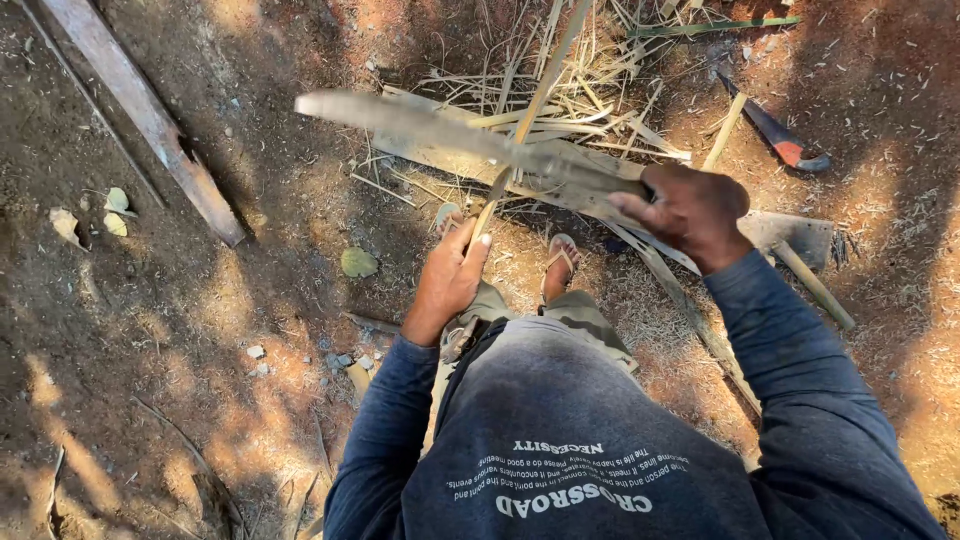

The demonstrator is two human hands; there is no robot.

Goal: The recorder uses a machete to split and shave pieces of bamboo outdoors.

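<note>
Both hands are closed, the right hand (690, 212) gripping a blurred big knife (450, 135) and the left hand (450, 275) holding a thin bamboo strip (535, 105), uncut below the knife, beside many dry strips (600, 80).

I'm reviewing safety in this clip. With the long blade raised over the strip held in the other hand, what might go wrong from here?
1. The right hand swings a long blade, blurred in motion, close to the left hand gripping the thin bamboo strip; a miss might cut the fingers.
2. The feet wear open sandals just below, so a glancing blade could hit the toes.
3. Loose split strips on the ground might trip the person.
</note>
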